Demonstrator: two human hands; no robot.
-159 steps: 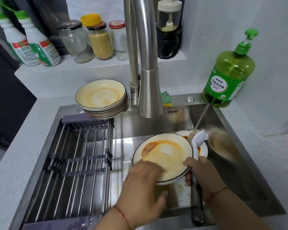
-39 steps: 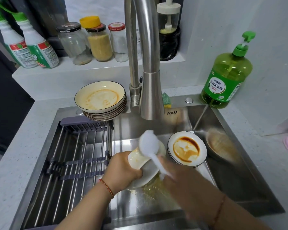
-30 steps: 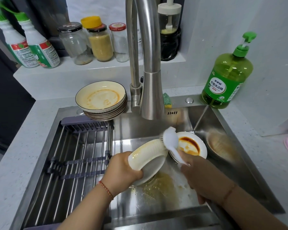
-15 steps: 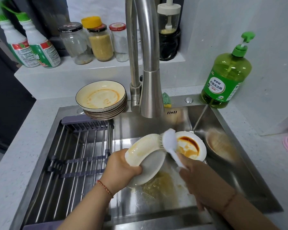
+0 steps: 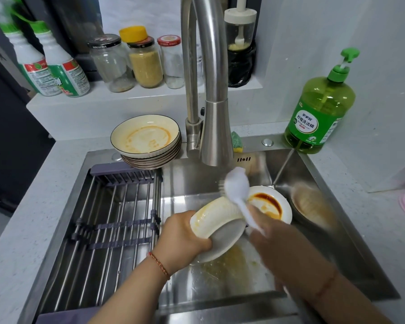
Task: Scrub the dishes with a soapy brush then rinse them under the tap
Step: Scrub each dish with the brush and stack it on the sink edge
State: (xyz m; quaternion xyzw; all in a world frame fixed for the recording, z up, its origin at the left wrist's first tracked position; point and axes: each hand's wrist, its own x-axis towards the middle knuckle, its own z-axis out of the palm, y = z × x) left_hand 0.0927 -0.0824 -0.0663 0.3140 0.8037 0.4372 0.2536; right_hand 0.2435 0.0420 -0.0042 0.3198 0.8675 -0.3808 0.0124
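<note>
From the head view, your left hand (image 5: 185, 237) curls round the rim of the tilted bowl (image 5: 218, 228), holding it on edge over the sink (image 5: 325, 242) so its underside faces the brush (image 5: 236, 185) and the orange run-off drips below. Your right hand (image 5: 269, 232), blurred, grips the brush handle, the bristles meeting the bowl's far rim. Just beyond that hand waits a sauce-stained plate (image 5: 269, 204); beyond your left hand a stack of dirty bowls (image 5: 147, 141) waits. No water runs from the tap (image 5: 215, 132).

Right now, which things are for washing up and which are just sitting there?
For washing up: brush, held plate, left hand, right hand, saucy plate, plate stack, tap, soap bottle, sink.

Just sitting: jars, spray bottles, sponge, rack.
</note>
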